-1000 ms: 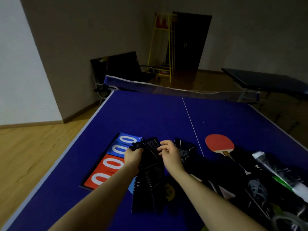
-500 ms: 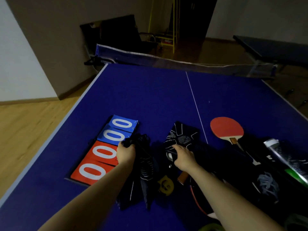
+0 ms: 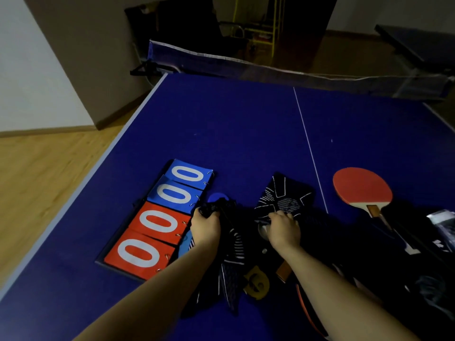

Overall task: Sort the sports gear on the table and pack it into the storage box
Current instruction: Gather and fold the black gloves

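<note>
Left hand (image 3: 205, 228): squeezes the top of a bunched black net (image 3: 230, 244) beside the scoreboard (image 3: 157, 219).
Right hand (image 3: 283, 230): pinches the near edge of a black patterned cloth (image 3: 283, 195) lying flat.
Red paddle (image 3: 362, 189): rests on the blue counter (image 3: 234, 134), off to the right.
Storage box: I cannot see it.

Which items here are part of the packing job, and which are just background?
Job: black patterned fabric gripped by left hand; patterned glove under right hand; scoreboard; red paddle; yellow tape.
Background: net; yellow rack; second table.
</note>
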`<state>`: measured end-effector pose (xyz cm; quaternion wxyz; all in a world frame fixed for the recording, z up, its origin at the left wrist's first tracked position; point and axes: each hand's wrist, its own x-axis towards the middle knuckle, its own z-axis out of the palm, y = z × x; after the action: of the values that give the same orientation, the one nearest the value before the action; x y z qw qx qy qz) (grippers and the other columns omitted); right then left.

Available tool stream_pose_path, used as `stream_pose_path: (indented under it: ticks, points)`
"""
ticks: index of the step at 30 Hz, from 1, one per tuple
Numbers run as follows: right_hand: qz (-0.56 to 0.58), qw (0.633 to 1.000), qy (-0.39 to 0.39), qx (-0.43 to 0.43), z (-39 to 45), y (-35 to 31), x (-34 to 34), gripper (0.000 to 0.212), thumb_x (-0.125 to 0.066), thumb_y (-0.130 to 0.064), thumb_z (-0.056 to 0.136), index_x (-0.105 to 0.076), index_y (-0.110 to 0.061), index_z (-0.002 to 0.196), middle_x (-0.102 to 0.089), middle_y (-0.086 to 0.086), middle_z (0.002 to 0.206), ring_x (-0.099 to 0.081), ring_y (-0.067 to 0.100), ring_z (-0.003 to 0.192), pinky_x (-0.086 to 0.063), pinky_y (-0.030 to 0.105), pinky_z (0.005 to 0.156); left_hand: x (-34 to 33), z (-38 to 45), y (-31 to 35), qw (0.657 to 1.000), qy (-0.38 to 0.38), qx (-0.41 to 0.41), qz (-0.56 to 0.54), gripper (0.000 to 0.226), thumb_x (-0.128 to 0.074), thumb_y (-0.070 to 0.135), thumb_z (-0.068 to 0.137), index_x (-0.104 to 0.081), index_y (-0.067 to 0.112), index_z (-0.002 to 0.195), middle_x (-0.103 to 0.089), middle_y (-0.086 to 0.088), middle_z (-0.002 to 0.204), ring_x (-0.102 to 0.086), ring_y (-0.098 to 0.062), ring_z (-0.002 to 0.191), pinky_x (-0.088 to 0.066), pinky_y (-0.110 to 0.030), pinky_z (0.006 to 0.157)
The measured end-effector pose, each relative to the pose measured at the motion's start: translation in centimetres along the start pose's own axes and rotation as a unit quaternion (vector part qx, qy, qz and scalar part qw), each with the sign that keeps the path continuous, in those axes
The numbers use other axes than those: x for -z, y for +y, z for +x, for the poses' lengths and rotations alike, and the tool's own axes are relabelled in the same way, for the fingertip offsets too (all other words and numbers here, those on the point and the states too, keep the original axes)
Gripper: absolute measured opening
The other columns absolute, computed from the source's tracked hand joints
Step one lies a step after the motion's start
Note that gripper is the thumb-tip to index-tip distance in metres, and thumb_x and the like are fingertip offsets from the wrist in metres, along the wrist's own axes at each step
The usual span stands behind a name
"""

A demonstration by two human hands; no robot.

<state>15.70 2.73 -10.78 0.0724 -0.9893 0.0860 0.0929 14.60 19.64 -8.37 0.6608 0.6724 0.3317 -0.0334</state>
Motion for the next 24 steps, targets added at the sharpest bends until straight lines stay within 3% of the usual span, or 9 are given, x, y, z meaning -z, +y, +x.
stream_pose_path:
  ticks: [6, 11, 14, 18, 21, 24]
  points:
    - [0.096, 0.992, 0.051, -0.063, -0.7, -0.5, 1.9, 0.024, -0.048, -0.015, 0.095, -0.059, -0.014, 0.116, -0.064, 0.01, 0.117, -0.057, 0.028, 0.112, -0.047, 0.037, 0.092, 0.1, -0.4, 0.2, 1.0, -0.016, -0.012, -0.017, 0.008, -0.053, 0.011, 0.092, -0.053, 0.015, 0.1, -0.062, -0.004, 0.09, -0.059, -0.019, 0.08, -0.048, -0.033, 0.073]
    - [0.207, 0.973, 0.07, -0.069, -3.2, -1.2, 3.8, 0.025, -0.038, -0.021, 0.101, -0.055, -0.008, 0.114, -0.064, 0.012, 0.108, -0.062, 0.029, 0.1, -0.045, 0.032, 0.072, 1.0, -2.4, 1.1, 0.998, -0.039, -0.042, -0.037, 0.014, -0.052, 0.011, 0.093, -0.054, 0.015, 0.106, -0.063, -0.006, 0.098, -0.06, -0.023, 0.091, -0.05, -0.037, 0.084]
    - [0.322, 0.941, 0.09, -0.049, -4.8, -2.5, 5.7, 0.019, -0.04, -0.02, 0.1, -0.054, -0.007, 0.099, -0.06, 0.011, 0.093, -0.06, 0.027, 0.087, -0.043, 0.031, 0.067, 1.7, -4.4, 1.7, 0.993, -0.057, -0.094, -0.05, 0.022, -0.052, 0.011, 0.093, -0.053, 0.014, 0.115, -0.063, -0.006, 0.103, -0.06, -0.018, 0.09, -0.049, -0.032, 0.078]
    - [0.415, 0.903, 0.111, -0.025, -7.3, -4.6, 8.5, 0.016, -0.046, -0.014, 0.098, -0.057, -0.003, 0.094, -0.052, 0.002, 0.082, -0.05, 0.017, 0.077, -0.035, 0.025, 0.062, 2.8, -7.5, 2.4, 0.977, -0.1, -0.177, -0.06, 0.026, -0.049, 0.012, 0.096, -0.049, 0.024, 0.118, -0.062, 0.003, 0.1, -0.061, -0.007, 0.081, -0.052, -0.022, 0.069]
    - [0.465, 0.878, 0.096, -0.057, -8.5, -5.9, 9.5, 0.025, -0.047, -0.012, 0.096, -0.048, -0.009, 0.071, -0.046, 0.001, 0.065, -0.046, 0.019, 0.065, -0.031, 0.029, 0.052, 3.4, -9.3, 2.6, 0.969, -0.116, -0.209, -0.064, 0.026, -0.048, 0.012, 0.098, -0.048, 0.026, 0.119, -0.061, 0.006, 0.098, -0.061, -0.003, 0.071, -0.052, -0.014, 0.058]
    - [0.549, 0.825, 0.08, -0.112, -9.6, -6.9, 9.6, 0.03, -0.047, -0.008, 0.09, -0.038, -0.01, 0.061, -0.042, 0.01, 0.063, -0.043, 0.021, 0.062, -0.032, 0.029, 0.054, 4.0, -10.6, 2.9, 0.963, -0.114, -0.234, -0.075, 0.028, -0.048, 0.011, 0.098, -0.048, 0.026, 0.121, -0.062, 0.003, 0.105, -0.064, -0.001, 0.076, -0.053, -0.016, 0.062]
